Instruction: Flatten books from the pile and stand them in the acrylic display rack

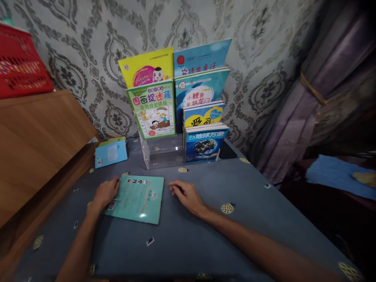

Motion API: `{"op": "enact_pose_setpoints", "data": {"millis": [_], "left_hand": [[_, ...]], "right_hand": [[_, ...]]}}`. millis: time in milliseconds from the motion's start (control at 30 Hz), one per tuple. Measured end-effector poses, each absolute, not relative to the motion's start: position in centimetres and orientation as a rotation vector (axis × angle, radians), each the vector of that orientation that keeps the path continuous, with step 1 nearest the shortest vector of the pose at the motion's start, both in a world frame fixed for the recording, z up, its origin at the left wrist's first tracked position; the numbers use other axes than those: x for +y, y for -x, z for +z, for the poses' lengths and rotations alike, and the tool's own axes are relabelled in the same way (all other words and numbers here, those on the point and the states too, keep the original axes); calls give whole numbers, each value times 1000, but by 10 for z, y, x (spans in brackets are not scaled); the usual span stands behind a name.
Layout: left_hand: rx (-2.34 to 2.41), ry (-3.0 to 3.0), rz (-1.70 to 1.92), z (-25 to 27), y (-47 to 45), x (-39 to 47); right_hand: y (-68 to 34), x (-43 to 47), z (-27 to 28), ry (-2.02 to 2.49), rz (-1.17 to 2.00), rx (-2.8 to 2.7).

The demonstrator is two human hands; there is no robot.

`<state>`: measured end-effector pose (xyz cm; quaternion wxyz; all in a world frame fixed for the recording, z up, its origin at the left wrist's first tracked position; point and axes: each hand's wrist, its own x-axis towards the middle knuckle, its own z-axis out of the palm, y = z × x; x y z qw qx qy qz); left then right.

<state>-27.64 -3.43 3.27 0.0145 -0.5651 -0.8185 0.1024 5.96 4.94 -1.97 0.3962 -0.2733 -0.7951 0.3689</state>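
A teal book (133, 201) lies on the table with its barcode side up, slightly turned. My left hand (106, 192) is at its left edge, fingers curled against that edge and partly hidden. To the right of the book, my right hand (185, 194) rests just off its edge, holding nothing, with fingers loosely bent and apart. Behind both hands stands a clear acrylic book rack (164, 159). Upright in it are a green-bordered picture book (157, 111), a yellow book (147, 64), a blue Earth book (205, 147) and several other blue and yellow books.
Small light blue books (111, 153) lie stacked at the back left. A dark flat object (227, 150) lies behind the rack's right end. At left, a red basket (23, 62) stands on a wooden cabinet (41, 145). A purple curtain (289, 102) hangs at right.
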Motion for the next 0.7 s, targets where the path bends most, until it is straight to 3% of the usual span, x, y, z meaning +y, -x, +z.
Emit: {"op": "enact_pose_setpoints", "data": {"millis": [267, 700], "left_hand": [[-2562, 1850, 214, 30, 236, -35], [-2467, 2181, -161, 7, 188, -23]], "right_hand": [[-71, 44, -13, 410, 486, -2300], [-78, 42, 4, 393, 459, -2595]]}}
